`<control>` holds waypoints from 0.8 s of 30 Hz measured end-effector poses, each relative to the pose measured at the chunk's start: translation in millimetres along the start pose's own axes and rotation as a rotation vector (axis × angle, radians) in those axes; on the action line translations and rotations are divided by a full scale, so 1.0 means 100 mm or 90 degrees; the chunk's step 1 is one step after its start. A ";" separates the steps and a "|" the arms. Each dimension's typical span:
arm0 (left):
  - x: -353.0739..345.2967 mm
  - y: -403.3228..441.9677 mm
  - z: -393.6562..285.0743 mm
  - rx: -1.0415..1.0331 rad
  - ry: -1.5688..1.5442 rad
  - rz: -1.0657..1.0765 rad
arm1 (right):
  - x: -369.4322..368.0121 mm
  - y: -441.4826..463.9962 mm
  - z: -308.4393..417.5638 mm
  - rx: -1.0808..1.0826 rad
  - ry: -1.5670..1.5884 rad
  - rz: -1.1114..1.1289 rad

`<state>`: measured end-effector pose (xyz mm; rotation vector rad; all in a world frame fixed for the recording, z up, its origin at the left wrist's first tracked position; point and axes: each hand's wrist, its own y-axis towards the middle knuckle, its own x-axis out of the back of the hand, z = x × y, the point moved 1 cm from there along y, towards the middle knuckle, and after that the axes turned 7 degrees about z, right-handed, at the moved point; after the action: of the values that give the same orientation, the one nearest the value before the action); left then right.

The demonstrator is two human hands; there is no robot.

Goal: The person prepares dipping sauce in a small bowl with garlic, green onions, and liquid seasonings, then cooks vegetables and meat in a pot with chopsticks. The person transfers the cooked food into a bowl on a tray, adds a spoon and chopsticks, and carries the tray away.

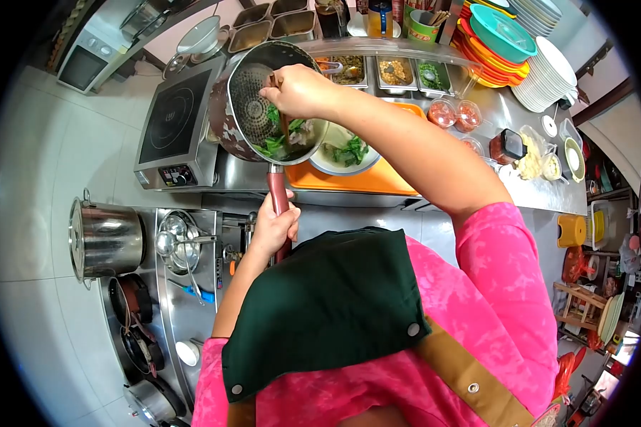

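My left hand (pixel 274 226) is wrapped round the reddish-brown handle of a worn saucepan (pixel 228 121), which is tilted on its side over the counter. My right hand (pixel 300 91) is closed on brown chopsticks (pixel 285 129) that reach down into the pan. Leafy greens (pixel 272 147) and some pale pieces lie near the pan's lower lip, by the chopstick tips. Just right of that lip stands a white bowl (pixel 372 165) with pale broth and greens. The bowl rests on an orange tray (pixel 400 183), partly hidden behind the pan and my right forearm.
An induction cooker (pixel 169 117) stands left of the pan. Metal ingredient trays (pixel 399 77) line the counter's back, with stacked plates (pixel 545 75) and a teal basket (pixel 504 34) at right. Below left are a large stockpot (pixel 108 236) and several ladles (pixel 165 243).
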<state>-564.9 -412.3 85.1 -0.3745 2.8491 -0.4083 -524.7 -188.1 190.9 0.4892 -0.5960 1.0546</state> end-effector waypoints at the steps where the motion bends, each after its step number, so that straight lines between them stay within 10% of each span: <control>1: 0.01 0.00 0.00 0.002 0.004 -0.002 | 0.01 -0.01 -0.01 0.000 0.000 0.000; 12: -0.03 0.06 0.05 0.018 0.091 -0.032 | 0.42 -0.58 -0.26 -0.027 -0.079 -0.153; 24: -0.15 0.08 0.10 0.079 0.301 -0.080 | 0.07 -0.68 -0.89 -0.062 0.675 -0.334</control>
<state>-549.7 -402.6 76.2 -0.4892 3.2385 -0.7892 -440.9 -155.4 123.4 -0.0499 0.4113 0.6378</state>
